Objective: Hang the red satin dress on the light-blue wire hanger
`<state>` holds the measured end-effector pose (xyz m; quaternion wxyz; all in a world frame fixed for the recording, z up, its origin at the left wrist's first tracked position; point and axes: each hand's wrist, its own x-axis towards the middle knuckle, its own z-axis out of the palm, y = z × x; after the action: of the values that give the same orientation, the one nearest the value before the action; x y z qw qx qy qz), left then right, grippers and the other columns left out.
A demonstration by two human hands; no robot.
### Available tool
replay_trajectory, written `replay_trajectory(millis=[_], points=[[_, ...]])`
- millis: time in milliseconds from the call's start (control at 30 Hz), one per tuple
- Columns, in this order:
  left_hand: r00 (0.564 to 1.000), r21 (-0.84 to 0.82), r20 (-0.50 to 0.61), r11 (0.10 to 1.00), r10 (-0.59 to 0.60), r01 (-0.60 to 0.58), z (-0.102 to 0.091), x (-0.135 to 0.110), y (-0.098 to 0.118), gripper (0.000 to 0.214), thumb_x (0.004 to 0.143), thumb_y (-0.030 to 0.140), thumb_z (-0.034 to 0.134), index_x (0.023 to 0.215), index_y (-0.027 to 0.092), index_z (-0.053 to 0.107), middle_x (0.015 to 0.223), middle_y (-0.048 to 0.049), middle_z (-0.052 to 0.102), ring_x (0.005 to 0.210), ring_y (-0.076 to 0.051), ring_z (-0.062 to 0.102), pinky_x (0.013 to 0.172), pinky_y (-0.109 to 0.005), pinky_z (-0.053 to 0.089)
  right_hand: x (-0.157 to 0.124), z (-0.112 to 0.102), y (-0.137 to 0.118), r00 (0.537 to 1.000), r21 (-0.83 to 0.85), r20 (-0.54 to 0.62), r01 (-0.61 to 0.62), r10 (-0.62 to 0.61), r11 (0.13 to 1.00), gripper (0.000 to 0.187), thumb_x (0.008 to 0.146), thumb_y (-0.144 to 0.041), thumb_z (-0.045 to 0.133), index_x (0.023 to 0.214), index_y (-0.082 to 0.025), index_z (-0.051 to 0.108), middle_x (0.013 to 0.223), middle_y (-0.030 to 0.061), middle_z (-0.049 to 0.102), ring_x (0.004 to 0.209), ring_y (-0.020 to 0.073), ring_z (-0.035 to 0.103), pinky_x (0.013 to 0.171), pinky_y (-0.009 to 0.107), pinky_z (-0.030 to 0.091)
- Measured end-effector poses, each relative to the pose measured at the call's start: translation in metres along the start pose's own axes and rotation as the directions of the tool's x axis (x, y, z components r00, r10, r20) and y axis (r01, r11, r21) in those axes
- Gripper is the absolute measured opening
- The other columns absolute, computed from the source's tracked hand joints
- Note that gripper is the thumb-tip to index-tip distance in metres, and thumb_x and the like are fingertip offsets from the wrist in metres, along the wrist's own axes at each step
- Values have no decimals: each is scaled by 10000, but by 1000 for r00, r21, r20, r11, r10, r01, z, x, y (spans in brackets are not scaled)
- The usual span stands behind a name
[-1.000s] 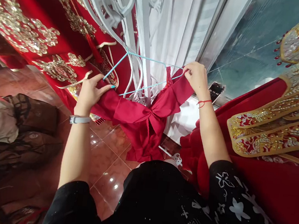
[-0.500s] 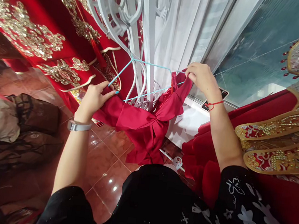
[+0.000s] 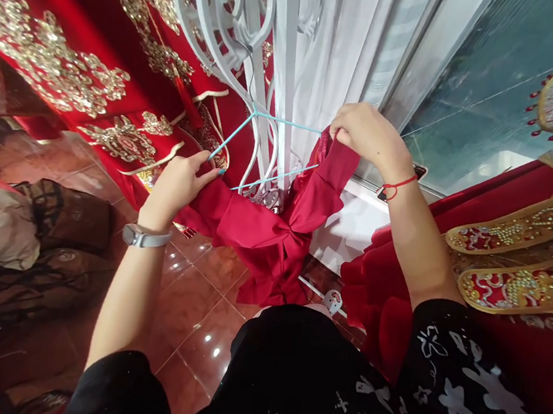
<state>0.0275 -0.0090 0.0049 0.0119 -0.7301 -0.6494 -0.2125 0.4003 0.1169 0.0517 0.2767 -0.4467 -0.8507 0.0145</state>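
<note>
- Head view looks down on two bare hands working a red dress (image 3: pixel 273 233) onto a thin blue hanger (image 3: pixel 277 121).
- Left hand (image 3: pixel 179 181) is closed, pinching the dress's left shoulder where it meets the left end of the hanger; the thumb lies along the cloth, its nail painted teal. A pale watch (image 3: pixel 144 236) sits on that wrist.
- Right hand (image 3: pixel 366 134) is closed too, fingers curled over the dress's right shoulder and the right end of the hanger, which is hidden under the fingers. A red string (image 3: pixel 396 185) circles that wrist.
- Dress hangs between the two hands, stretched across at the top, gathered into a bow at the middle, the rest drooping toward the person's black top.
- Hanger shows above the cloth as a blue triangle; its neck runs up against a white metal stand (image 3: pixel 229 20) with curled bars. Whether the hook is caught on the stand I cannot tell.
- White curtain (image 3: pixel 346 48) hangs just behind the hanger, beside a window (image 3: pixel 484 78).
- Red embroidered garments with gold work hang at left (image 3: pixel 48 51) and right (image 3: pixel 531 225).
- Brown glossy tiles (image 3: pixel 194 304) lie below the dress.
- Phone (image 3: pixel 414 173) lies on the white sill, mostly hidden behind the right wrist.
</note>
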Motion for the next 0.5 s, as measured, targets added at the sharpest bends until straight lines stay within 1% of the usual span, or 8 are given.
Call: replay_trajectory(millis=[67,100,167,233,300,367,500], points=[[1000,-1,0,1000,-18,18,1,-1,0,218,969,402,613,1038,204,674,691,-27,554,708,-235,625,794,-338,484,3,4,-9,995,-96,71,80,-73,992,263,958,-245,563,773,-247,750,907,93,712,972,274,659,935,433,534],[1000,-3,6,1000,-23,23,1,-2,0,229,969,408,610,1056,205,674,694,-30,562,725,-244,638,810,-345,492,4,6,-15,991,-135,87,115,-104,984,271,966,-235,543,817,-240,769,936,100,713,997,279,656,937,436,535],[999,-3,14,999,-32,32,2,-4,0,252,971,421,601,1083,206,671,699,-35,576,750,-261,656,831,-358,501,2,11,-28,987,-165,69,153,-143,974,293,979,-206,506,894,-226,787,1016,112,713,1069,292,640,949,438,539],[999,-7,3,999,-38,38,2,-6,-1,264,975,435,591,1089,210,668,698,-37,579,760,-271,663,839,-365,506,-4,18,-40,986,-146,33,169,-165,975,318,977,-161,476,984,-223,788,1144,114,698,1141,300,615,975,444,542],[999,-18,-15,999,-32,32,4,-7,-4,267,976,449,584,1075,216,668,691,-32,574,758,-269,664,843,-364,510,-12,26,-48,986,-92,8,166,-166,982,372,955,-104,462,1115,-244,767,1298,95,653,1198,302,596,1020,467,543],[999,-27,-30,999,-29,28,7,-7,-7,276,972,466,587,1063,218,668,691,-29,574,759,-268,668,842,-359,515,-20,36,-51,990,-48,-1,143,-143,989,442,926,-66,466,1216,-271,729,1426,75,595,1271,320,571,1073,516,533],[994,-54,-82,997,-67,63,20,-5,-13,330,943,500,630,1111,218,670,758,-51,629,859,-305,706,890,-383,529,-33,55,-49,998,-22,-44,38,-39,999,514,903,-81,523,1348,-297,662,1539,86,555,1437,387,477,1157,663,467]])
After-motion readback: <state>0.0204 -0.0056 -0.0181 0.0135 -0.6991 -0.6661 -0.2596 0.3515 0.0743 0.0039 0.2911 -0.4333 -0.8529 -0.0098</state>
